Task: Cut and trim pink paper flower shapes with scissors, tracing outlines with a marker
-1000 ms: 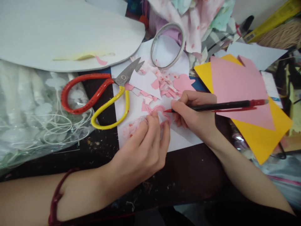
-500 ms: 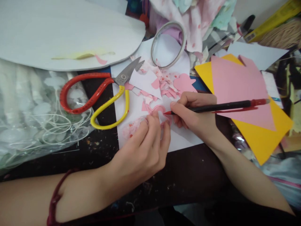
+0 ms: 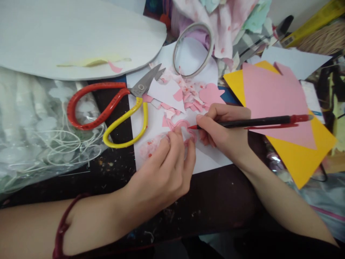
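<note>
My right hand (image 3: 223, 127) pinches a black pen (image 3: 250, 122) with a red tip and a red end. The tip points left at a small curved pink paper piece (image 3: 183, 124); I cannot tell whether it touches. My left hand (image 3: 167, 165) is closed, its bent fingertips on that pink piece, holding it against the white sheet (image 3: 210, 160) and covering part of it. A patterned pink scrap (image 3: 152, 145) lies beside the left fingers. Scissors (image 3: 141, 88) with one red and one yellow handle lie slightly open, up and left of the left hand.
Pink paper scraps (image 3: 194, 100) and a tape ring (image 3: 176, 50) lie beyond the hands. Pink card (image 3: 275, 93) over yellow card (image 3: 299, 169) is at right. A clear plastic bag (image 3: 40, 151) with white strings is at left, below a large white board (image 3: 81, 36).
Both hands keep nearly the same place and hold. The right hand and pen have shifted very slightly right; the rest of the scene moves only a little with the camera.
</note>
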Demonstrator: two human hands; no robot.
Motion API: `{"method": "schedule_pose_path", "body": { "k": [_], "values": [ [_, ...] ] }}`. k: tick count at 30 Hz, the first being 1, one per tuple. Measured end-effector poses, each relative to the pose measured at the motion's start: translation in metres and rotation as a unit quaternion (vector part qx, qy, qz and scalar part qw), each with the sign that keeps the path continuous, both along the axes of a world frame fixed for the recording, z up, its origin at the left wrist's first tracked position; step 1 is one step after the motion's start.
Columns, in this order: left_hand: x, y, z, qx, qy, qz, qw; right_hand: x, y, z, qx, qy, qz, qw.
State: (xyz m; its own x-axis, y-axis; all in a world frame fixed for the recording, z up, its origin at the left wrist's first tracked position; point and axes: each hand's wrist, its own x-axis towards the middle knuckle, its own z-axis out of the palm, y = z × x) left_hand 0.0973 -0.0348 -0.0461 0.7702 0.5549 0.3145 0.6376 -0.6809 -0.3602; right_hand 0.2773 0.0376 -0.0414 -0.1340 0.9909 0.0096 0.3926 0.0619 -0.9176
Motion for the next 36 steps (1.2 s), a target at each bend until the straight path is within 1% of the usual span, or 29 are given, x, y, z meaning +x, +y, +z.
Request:
{"method": "schedule_pose_path", "body": {
  "k": [4, 9, 22, 26, 30, 33, 36],
  "values": [
    [-0.0003, 0.0001, 0.0000, -0.004, 0.001, 0.001, 1.000, 0.0019, -0.0004, -0.0036, 0.000, 0.000, 0.011, 1.000],
    [-0.0002, 0.0016, -0.0005, -0.001, 0.003, -0.001, 1.000, 0.0033, -0.0005, -0.0064, 0.012, 0.017, 0.001, 1.000],
    [0.0001, 0.0014, -0.0004, -0.003, 0.000, 0.000, 1.000, 0.0036, -0.0008, -0.0053, 0.000, 0.005, 0.013, 1.000],
    [-0.0008, 0.0011, -0.0005, -0.002, -0.001, -0.002, 1.000, 0.0033, -0.0008, -0.0044, 0.003, 0.010, 0.003, 1.000],
    [-0.0012, 0.0007, 0.0005, -0.001, 0.001, -0.003, 1.000, 0.0033, -0.0007, -0.0035, 0.001, 0.007, 0.016, 1.000],
    [-0.0009, 0.0011, 0.0005, -0.002, 0.003, -0.002, 1.000, 0.0034, -0.0007, -0.0036, 0.006, 0.008, 0.005, 1.000],
    [-0.0001, 0.0022, -0.0005, -0.003, 0.000, -0.001, 1.000, 0.0039, -0.0007, -0.0042, 0.001, -0.002, 0.016, 1.000]
  ]
}}
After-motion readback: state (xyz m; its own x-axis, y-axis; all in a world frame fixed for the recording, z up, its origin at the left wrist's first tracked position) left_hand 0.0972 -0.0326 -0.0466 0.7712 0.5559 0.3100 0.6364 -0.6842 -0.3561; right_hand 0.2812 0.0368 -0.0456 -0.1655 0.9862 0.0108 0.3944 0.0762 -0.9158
